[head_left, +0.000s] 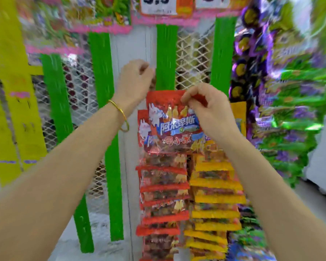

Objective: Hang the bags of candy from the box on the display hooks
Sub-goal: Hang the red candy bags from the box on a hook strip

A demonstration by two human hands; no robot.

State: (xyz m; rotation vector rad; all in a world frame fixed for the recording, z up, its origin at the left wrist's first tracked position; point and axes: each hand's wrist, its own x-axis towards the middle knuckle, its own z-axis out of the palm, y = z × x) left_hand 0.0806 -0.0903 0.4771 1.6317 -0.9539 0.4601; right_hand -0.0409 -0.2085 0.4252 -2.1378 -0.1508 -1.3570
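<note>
Blurred throughout; left hand [134, 81] curled at green strip's [166, 53] left edge, grip cannot be told | right hand [205, 108] pinches top edge of red candy bag [164, 121] | rabbit print, blue label | bag against strip's front

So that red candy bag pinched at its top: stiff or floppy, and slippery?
Probably floppy: the red candy bag, pinched at its top edge by the right hand, looks crinkled lower down. Likely light, as a fingertip pinch seems to carry it. Its glossy film may be slippery.
</note>
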